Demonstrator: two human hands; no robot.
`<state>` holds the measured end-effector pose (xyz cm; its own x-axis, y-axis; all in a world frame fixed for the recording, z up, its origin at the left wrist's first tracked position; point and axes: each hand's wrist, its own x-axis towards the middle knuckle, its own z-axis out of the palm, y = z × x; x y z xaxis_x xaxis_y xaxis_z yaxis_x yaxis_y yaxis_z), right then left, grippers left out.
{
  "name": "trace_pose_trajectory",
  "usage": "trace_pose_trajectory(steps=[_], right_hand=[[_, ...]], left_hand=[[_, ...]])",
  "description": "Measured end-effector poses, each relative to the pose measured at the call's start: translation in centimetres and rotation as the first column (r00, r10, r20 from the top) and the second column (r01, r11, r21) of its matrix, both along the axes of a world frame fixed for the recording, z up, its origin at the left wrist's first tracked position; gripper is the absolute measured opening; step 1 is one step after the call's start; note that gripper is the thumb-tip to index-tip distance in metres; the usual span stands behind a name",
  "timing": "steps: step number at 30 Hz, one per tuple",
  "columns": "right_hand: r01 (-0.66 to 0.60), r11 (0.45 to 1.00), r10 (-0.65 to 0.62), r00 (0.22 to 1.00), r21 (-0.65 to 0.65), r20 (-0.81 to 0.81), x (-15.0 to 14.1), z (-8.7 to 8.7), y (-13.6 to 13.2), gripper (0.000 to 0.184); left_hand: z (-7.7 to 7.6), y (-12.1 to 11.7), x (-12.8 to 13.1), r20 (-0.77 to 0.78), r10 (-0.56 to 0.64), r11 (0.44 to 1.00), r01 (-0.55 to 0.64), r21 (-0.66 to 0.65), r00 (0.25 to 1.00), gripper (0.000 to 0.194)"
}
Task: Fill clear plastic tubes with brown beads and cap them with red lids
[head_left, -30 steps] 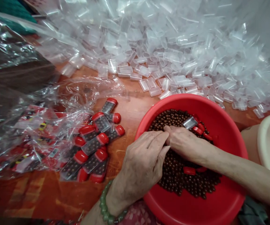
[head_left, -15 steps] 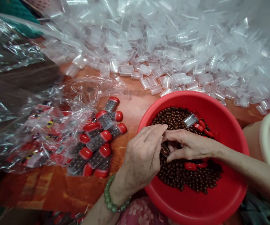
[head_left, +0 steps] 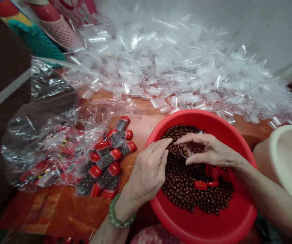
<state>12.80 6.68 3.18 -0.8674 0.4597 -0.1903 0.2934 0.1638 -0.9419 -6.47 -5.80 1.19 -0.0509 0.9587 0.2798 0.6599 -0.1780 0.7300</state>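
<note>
A red basin [head_left: 239, 217] holds a heap of small glossy brown balls [head_left: 186, 189] and several red caps [head_left: 201, 185]. Over the balls, my right hand [head_left: 209, 149] pinches a short clear plastic tube [head_left: 183, 151] between thumb and fingers. Its open end faces left, and brown balls show in or behind it. My left hand [head_left: 149, 167] rests across the basin's left rim, fingers pressed together and curled over. What lies under those fingers is hidden. To its left lie several clear cases [head_left: 107, 160] with red ends, filled with balls.
A large pile of clear plastic tubes [head_left: 176, 74] spreads along the back of the wooden table [head_left: 34, 210]. At left, a crinkled clear bag [head_left: 21, 132] holds red printed pieces. A cream tub [head_left: 275, 149] stands right of the basin. Beyond the bag is a teal textured item [head_left: 38, 42].
My right hand has risen from the balls and drawn apart from my left, with the clear tube now showing. My left hand has shifted slightly left. The view has tilted, showing more at the back.
</note>
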Motion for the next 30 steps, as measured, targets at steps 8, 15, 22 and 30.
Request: trace_pose_trajectory(steps=[8, 15, 22, 30], right_hand=[[-0.002, 0.987, -0.012, 0.996, -0.161, -0.087, 0.8, 0.0, 0.4, 0.046], [-0.091, 0.987, 0.068, 0.985, -0.135, -0.161, 0.9, 0.3, 0.3, 0.044], [0.069, 0.966, -0.046, 0.994, 0.250, -0.100, 1.8, 1.3, 0.1, 0.042], [-0.262, 0.843, 0.036, 0.898, 0.469, 0.438, 6.5, 1.4, -1.3, 0.014]], left_hand=[[-0.2, 1.1, 0.3, 0.654, -0.193, 0.876, 0.429, -0.221, 0.731, 0.054], [0.2, 1.6, 1.6, 0.729, -0.144, 0.870, 0.437, -0.229, 0.670, 0.048], [0.1, 1.5, 1.3, 0.779, -0.045, 0.890, 0.379, -0.253, 0.625, 0.045], [0.7, 1.4, 0.9, 0.813, 0.061, 0.885, 0.345, -0.312, 0.579, 0.021]])
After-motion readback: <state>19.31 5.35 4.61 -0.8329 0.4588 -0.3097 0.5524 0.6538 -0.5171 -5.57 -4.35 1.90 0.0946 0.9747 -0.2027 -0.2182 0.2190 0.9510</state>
